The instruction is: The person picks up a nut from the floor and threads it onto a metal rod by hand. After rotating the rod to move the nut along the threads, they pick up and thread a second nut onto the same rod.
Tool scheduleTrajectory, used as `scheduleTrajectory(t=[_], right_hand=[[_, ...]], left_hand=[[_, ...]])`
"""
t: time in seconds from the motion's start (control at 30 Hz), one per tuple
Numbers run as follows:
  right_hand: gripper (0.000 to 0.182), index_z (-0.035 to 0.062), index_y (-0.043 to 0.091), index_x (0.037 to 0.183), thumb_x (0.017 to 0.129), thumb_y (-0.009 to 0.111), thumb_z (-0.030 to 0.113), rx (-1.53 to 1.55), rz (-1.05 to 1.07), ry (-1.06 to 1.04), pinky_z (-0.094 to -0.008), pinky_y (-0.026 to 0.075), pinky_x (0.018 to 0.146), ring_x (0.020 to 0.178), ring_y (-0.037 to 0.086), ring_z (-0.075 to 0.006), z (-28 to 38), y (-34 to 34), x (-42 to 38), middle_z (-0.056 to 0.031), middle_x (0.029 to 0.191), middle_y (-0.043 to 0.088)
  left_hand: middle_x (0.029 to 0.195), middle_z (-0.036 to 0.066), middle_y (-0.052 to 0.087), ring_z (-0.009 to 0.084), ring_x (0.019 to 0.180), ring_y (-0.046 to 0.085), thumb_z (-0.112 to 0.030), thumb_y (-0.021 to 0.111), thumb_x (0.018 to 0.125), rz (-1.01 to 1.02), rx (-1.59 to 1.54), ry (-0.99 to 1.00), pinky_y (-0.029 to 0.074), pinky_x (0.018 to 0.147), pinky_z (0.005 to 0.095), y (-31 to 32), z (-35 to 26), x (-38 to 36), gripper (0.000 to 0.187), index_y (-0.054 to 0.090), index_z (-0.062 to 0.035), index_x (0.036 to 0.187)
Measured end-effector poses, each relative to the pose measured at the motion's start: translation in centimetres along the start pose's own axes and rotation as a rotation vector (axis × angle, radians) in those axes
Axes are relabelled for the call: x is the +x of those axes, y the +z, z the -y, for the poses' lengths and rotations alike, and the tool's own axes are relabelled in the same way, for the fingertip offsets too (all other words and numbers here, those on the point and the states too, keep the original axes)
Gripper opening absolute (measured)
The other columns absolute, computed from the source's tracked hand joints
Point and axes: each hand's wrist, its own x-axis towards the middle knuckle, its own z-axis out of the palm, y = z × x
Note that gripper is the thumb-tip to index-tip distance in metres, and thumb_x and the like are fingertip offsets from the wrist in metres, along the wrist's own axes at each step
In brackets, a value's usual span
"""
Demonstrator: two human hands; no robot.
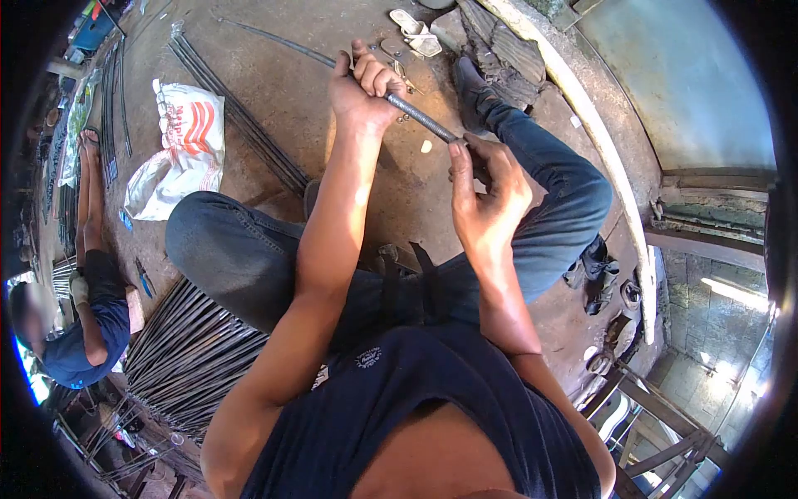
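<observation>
A long, thin dark rod (pixel 283 40) runs slantwise in front of me, from the upper left down to my right hand. Its near stretch looks thicker and has a ribbed or wound surface (pixel 420 116). My left hand (pixel 366 91) is wrapped around the rod, partway along it. At the near end, the thumb and fingers of my right hand (pixel 490 187) pinch it, and they hide the tip. Between the two hands the ribbed part lies in plain sight.
Left of my legs are a white sack (pixel 187 133) with red print, long dark rods (pixel 241 112) and a large rod bundle (pixel 191 349). Sandals (pixel 416 33) lie ahead; a pale pole (pixel 603 141) curves along the right. Another person (pixel 87 333) sits far left.
</observation>
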Motion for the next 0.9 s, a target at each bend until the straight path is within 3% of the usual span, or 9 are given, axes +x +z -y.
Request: scheduleTrajectory(t=[0.13,0.23,0.3,0.37,0.57,0.63,0.77,0.8,0.9], right_hand=[[0.016,-0.0036,0.065,0.087,0.086,0.074,0.010,-0.124,0.170,0.042,-0.0332,0.047,0.054,0.055,0.060,-0.0215,-0.4,-0.9,0.9,-0.0156,0.078,0.066],[0.021,-0.0035,0.064,0.080,0.088,0.072,0.013,0.062,0.049,-0.035,-0.0354,0.046,0.053,0.053,0.059,-0.0241,0.7,-0.5,1.0,-0.0168,0.067,0.063],[0.021,-0.0032,0.063,0.082,0.087,0.073,0.014,0.047,0.026,-0.145,-0.0349,0.045,0.052,0.053,0.059,-0.0235,-0.5,-0.7,1.0,-0.0159,0.065,0.061],[0.022,-0.0022,0.062,0.094,0.082,0.076,0.009,-0.140,0.243,0.053,-0.0320,0.047,0.054,0.055,0.060,-0.0206,-0.8,-1.6,1.0,-0.0126,0.072,0.062],[0.027,-0.0037,0.062,0.093,0.084,0.075,0.018,0.099,0.113,-0.062,-0.0319,0.046,0.052,0.053,0.059,-0.0180,-1.6,-1.0,0.9,-0.0118,0.064,0.059],[0.028,-0.0020,0.061,0.100,0.080,0.076,0.010,-0.119,0.367,0.131,-0.0295,0.049,0.054,0.056,0.061,-0.0159,-1.2,-2.0,1.2,-0.0097,0.068,0.061],[0.026,-0.0002,0.062,0.101,0.084,0.076,0.014,0.029,0.132,-0.164,-0.0318,0.048,0.054,0.056,0.059,-0.0175,-2.3,-0.4,0.9,-0.0095,0.065,0.060],[0.030,-0.0004,0.063,0.103,0.082,0.077,0.015,0.001,0.212,0.004,-0.0311,0.049,0.055,0.058,0.061,-0.0184,-2.0,-0.7,0.6,-0.0105,0.070,0.062],[0.027,0.0001,0.063,0.101,0.081,0.078,0.011,0.024,0.220,0.042,-0.0312,0.050,0.055,0.056,0.061,-0.0189,-1.5,-0.7,0.7,-0.0118,0.072,0.064]], left_hand=[[0.050,-0.006,0.025,0.0081,0.038,0.017,-0.049,0.031,0.104,-0.044,0.030,0.025,0.018,0.039,0.0246,0.0,0.1,-0.1,0.058,0.065,-0.0034,0.089],[0.050,-0.006,0.025,0.0081,0.038,0.017,-0.048,0.031,0.104,-0.077,0.034,0.047,0.018,0.039,0.0245,0.1,0.2,-0.1,0.058,0.065,-0.0037,0.089],[0.050,-0.006,0.025,0.0081,0.038,0.017,-0.047,0.031,0.104,-0.074,0.039,0.042,0.018,0.039,0.0245,0.1,0.1,-0.1,0.057,0.064,-0.0040,0.088],[0.050,-0.006,0.025,0.0081,0.038,0.017,-0.047,0.031,0.104,-0.087,0.047,0.051,0.018,0.039,0.0245,0.0,0.2,-0.1,0.057,0.064,-0.0042,0.087],[0.051,-0.006,0.025,0.0082,0.038,0.017,-0.045,0.032,0.104,-0.099,0.050,0.052,0.018,0.038,0.0245,0.0,0.1,-0.1,0.054,0.063,-0.0043,0.086],[0.051,-0.006,0.025,0.0083,0.038,0.017,-0.044,0.033,0.104,-0.108,0.058,0.054,0.018,0.038,0.0245,0.0,0.3,0.0,0.053,0.063,-0.0042,0.086],[0.050,-0.007,0.024,0.0065,0.038,0.017,-0.044,0.034,0.105,-0.094,0.041,0.079,0.015,0.039,0.0238,0.3,0.3,-0.1,0.055,0.065,-0.0008,0.089],[0.050,-0.007,0.023,0.0066,0.038,0.017,-0.044,0.033,0.105,-0.109,0.039,0.081,0.015,0.039,0.0239,0.3,0.3,-0.1,0.055,0.065,-0.0008,0.089],[0.050,-0.007,0.023,0.0069,0.038,0.018,-0.044,0.033,0.104,-0.038,0.007,0.042,0.015,0.039,0.0244,0.2,0.4,-0.1,0.055,0.064,-0.0008,0.089]])
